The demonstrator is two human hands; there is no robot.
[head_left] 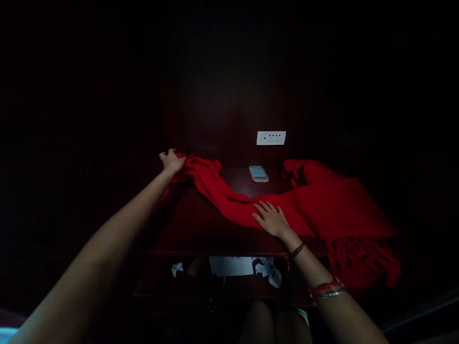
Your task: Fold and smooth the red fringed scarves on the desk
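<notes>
A long red scarf (229,200) stretches across the dark wooden desk (193,224), narrow and bunched on the left, wider on the right. Its fringe (362,263) hangs over the front edge at the right. At the far left, my left hand (172,162) grips the bunched end, fingers bent and thumb against the cloth; part of the grip is in shadow. My right hand (271,220) lies flat on the middle of the scarf with its fingers spread. Bracelets circle my right wrist and forearm.
A phone (258,174) lies on the desk behind the scarf. A white socket panel (271,138) is on the back wall. Below the desktop, an open shelf holds a white sheet (231,266), crumpled paper (177,269) and a small white object (275,277). The surroundings are very dark.
</notes>
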